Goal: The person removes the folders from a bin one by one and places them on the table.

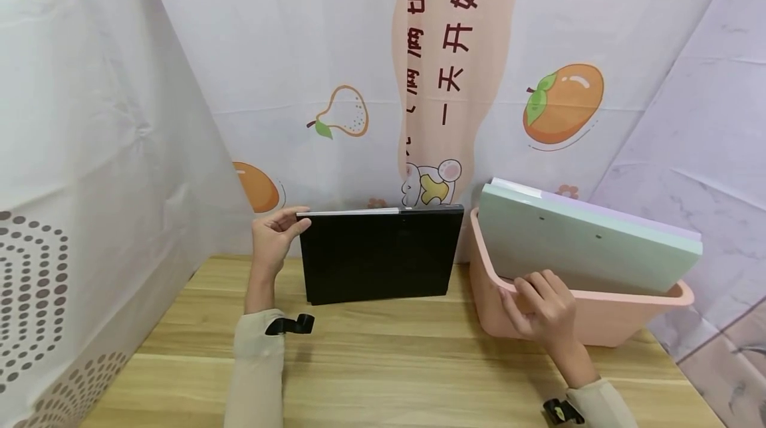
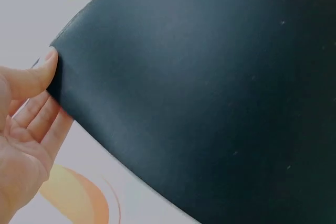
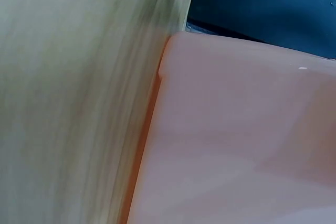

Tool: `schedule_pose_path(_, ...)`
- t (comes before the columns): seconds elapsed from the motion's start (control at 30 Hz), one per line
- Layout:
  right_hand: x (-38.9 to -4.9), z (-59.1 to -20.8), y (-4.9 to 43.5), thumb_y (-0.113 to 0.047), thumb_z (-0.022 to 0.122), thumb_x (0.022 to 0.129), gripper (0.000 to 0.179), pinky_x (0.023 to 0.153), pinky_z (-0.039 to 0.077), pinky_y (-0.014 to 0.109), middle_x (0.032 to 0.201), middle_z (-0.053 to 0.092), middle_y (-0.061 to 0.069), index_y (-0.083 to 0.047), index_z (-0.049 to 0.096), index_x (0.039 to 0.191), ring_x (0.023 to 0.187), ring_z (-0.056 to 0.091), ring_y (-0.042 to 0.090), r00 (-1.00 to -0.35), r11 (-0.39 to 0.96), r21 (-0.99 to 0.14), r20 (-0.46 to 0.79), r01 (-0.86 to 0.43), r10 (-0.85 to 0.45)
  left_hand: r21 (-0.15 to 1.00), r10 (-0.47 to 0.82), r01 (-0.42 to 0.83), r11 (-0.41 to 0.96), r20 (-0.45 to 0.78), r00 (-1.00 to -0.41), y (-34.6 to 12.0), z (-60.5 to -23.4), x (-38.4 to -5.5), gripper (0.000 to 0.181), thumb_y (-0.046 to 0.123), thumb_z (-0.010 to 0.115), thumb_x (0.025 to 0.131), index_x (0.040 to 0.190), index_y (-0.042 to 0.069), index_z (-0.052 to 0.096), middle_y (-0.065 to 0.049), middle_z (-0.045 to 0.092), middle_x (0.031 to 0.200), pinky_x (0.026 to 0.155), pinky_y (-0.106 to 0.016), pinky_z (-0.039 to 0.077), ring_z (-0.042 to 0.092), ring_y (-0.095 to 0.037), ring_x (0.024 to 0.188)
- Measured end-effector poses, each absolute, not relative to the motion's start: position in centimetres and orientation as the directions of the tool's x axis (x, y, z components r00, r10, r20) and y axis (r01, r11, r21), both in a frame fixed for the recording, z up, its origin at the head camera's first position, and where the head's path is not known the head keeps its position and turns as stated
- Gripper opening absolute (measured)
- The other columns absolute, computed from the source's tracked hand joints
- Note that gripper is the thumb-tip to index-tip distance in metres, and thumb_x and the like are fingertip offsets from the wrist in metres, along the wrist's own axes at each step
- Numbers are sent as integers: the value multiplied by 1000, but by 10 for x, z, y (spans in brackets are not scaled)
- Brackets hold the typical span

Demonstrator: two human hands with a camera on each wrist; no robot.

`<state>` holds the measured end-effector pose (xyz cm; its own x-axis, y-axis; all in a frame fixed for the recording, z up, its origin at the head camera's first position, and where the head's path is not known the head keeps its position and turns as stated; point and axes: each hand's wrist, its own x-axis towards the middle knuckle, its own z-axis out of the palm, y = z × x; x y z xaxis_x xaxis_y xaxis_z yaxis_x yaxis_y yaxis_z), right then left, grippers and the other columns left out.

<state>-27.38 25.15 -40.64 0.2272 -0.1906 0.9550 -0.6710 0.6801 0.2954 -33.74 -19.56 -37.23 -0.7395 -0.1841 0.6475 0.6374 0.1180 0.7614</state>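
Observation:
A black binder [image 1: 377, 258] stands on its long edge on the wooden table, its broad cover facing me. My left hand [image 1: 272, 242] pinches its upper left corner, thumb on the near cover and fingers behind; the left wrist view shows this grip on the black cover [image 2: 184, 93] closely. At the right is a pink plastic bin [image 1: 598, 321]. My right hand [image 1: 544, 308] holds its near rim toward the left corner, fingers curled. Inside the bin lean a mint green binder [image 1: 580, 242] and a lilac one [image 1: 634, 218] behind it.
The wood-grain table [image 1: 383, 361] runs back to a white curtain [image 1: 269, 69] printed with fruit and lettering. White cloth [image 1: 90, 149] hangs at the left side. In the right wrist view, the bin's wall [image 3: 236, 129] stands close to the black binder [image 3: 262, 3].

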Motion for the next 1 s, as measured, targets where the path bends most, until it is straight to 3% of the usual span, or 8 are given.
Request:
schedule_pose_path(0.27,-273,-406,253,-25,66,92,45,42,25,33,53,49,12,2,58,57,47,34,24,215,687,295,956,-664,-202,814,-305,574,92,572,-762,-186,-371,-340,15,-7,77,85,97,-17,73,14,60,59,51,-14,35,36,-1,53)
schedule_pose_path(0.57,-277,-413,259,-25,67,91,43,42,26,34,55,50,12,1,59,58,47,35,25,207,690,295,956,-661,-210,833,-390,553,7,512,-766,-174,-363,-336,16,-16,76,81,94,-22,71,17,71,65,64,-13,56,62,1,62)
schedule_pose_path(0.7,-277,-414,260,-27,67,92,44,42,26,34,55,50,12,1,59,58,47,35,25,201,694,294,956,-658,-214,841,-387,539,-45,482,-786,-172,-360,-335,11,-17,75,80,86,-9,78,14,71,64,59,-13,54,60,0,60)
schedule_pose_path(0.83,-276,-413,260,-27,66,92,45,42,27,34,55,50,12,1,59,58,47,35,25,193,698,290,957,-655,-216,851,-377,520,-80,457,-806,-173,-359,-333,28,-18,75,80,78,10,81,12,71,63,55,-13,49,56,-1,58)
schedule_pose_path(1.0,-275,-411,259,-27,66,92,45,42,26,34,55,50,12,1,59,58,48,35,24,196,697,292,956,-655,-216,869,-363,489,-82,431,-826,-173,-359,-333,32,-16,75,81,75,15,80,12,71,63,56,-14,52,59,-1,59)
